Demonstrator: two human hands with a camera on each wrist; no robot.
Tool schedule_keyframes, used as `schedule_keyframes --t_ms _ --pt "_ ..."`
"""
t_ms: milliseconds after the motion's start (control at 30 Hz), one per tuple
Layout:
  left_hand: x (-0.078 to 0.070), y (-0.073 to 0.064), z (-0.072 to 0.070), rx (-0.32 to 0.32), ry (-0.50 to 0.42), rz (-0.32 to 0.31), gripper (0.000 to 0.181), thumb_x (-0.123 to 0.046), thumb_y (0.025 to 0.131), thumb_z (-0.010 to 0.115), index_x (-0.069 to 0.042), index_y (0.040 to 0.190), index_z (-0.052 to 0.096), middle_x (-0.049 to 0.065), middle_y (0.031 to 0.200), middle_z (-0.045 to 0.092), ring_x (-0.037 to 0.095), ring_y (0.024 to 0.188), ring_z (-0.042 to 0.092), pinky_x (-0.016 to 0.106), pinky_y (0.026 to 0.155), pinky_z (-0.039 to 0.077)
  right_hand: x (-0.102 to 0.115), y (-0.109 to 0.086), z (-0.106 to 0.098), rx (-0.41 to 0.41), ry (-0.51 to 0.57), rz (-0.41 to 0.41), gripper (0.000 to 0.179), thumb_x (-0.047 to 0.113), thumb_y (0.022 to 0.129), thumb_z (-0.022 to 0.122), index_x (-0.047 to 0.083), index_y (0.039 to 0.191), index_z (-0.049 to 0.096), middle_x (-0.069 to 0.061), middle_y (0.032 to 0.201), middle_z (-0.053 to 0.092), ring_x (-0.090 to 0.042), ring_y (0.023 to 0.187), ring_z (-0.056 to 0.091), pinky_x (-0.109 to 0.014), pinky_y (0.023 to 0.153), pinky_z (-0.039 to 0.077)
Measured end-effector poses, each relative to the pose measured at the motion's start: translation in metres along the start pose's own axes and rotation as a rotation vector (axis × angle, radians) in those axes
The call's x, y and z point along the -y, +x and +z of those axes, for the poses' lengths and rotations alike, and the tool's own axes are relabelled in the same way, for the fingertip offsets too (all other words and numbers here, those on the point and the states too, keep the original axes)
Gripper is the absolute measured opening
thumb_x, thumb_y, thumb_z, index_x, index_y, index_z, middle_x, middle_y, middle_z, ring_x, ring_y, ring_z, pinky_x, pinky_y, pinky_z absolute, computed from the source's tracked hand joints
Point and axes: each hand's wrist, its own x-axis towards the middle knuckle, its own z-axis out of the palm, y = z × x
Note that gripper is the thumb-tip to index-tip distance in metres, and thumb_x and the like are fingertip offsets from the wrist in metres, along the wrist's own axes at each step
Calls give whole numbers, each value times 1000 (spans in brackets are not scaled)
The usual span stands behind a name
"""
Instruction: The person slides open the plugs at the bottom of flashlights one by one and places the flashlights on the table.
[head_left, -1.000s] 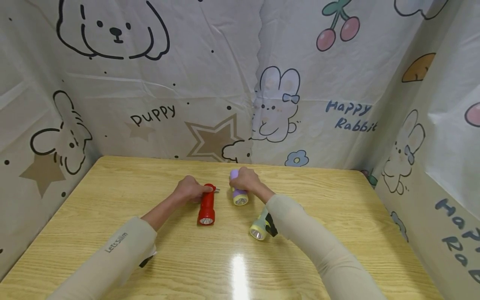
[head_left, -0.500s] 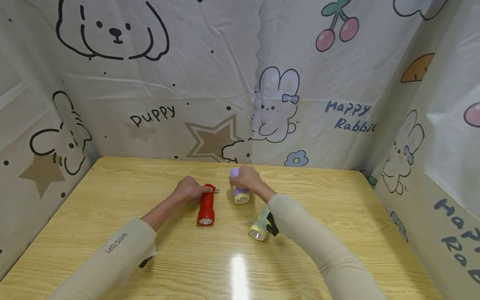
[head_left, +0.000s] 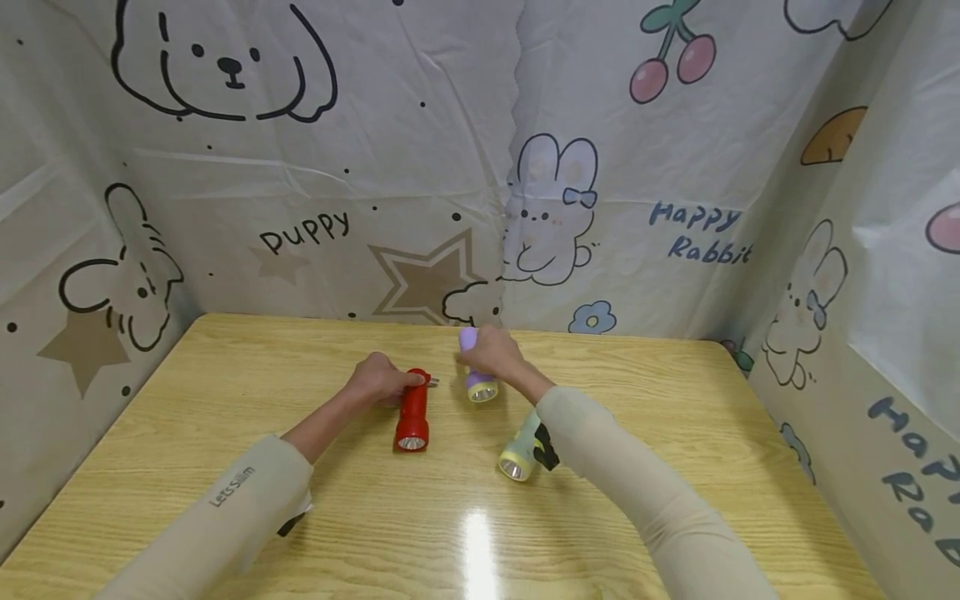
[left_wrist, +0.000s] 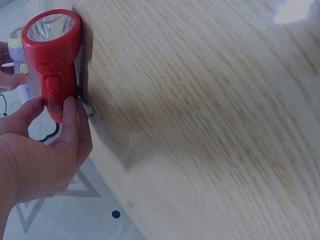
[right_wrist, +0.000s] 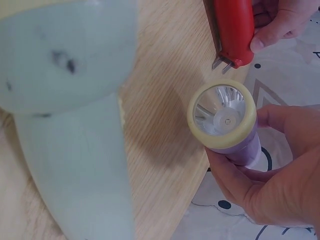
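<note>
My left hand (head_left: 375,379) grips a red flashlight (head_left: 413,412) by its tail end, the lens facing the near side of the table. Two metal plug prongs (right_wrist: 223,64) stick out near that end. With my right hand (head_left: 495,352) I hold a purple flashlight (head_left: 481,388) with a pale yellow lens ring, thumb and fingers around its body. In the right wrist view its lens (right_wrist: 220,110) faces the camera. A pale green flashlight (head_left: 519,457) with a yellow ring lies nearer to me, partly hidden under my right forearm.
The wooden table (head_left: 360,533) reaches back to a cloth backdrop (head_left: 420,167) printed with cartoon animals. Cloth also closes off the left and right sides. A black strap (head_left: 546,450) shows at the right wrist, beside the green flashlight.
My right hand has moved slightly back with the purple flashlight, whose lens end now sits a little farther from me. The left hand and red flashlight have stayed almost still.
</note>
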Motion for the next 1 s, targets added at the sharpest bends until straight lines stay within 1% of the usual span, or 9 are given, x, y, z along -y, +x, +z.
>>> schedule_keyframes --t_ms 100,333,633,767,1000 --pt "0 0 0 -2 -1 4 29 -15 91 74 12 94 64 19 92 69 21 69 68 34 72 59 0 0 1 -8 5 -7 38 26 85 78 -4 102 62 -13 86 63 -22 66 64 -27 54 54" --pt "0 -1 0 -1 2 10 28 -15 91 74 12 93 65 19 91 69 21 70 68 34 73 59 2 -3 1 -20 9 -27 35 26 85 78 -4 95 64 -12 80 63 -21 61 63 -27 52 54" --pt "-1 0 -1 -5 21 11 26 -16 91 73 9 88 65 15 86 67 22 72 67 32 70 59 1 -3 1 -31 -6 -40 38 23 84 79 -5 103 63 -13 85 65 -22 65 65 -28 56 55" --pt "-1 0 -1 -4 27 11 26 -16 91 74 8 87 65 14 83 67 22 70 67 32 69 59 0 -4 0 -52 -24 -63 40 23 83 80 -5 105 63 -13 86 66 -22 66 65 -28 56 55" --pt "-1 -3 -2 9 15 12 28 -16 90 74 11 90 65 17 87 68 22 70 68 30 69 59 0 -6 -3 -77 -40 -110 37 22 83 80 -4 104 64 -13 85 65 -21 65 64 -28 55 54"
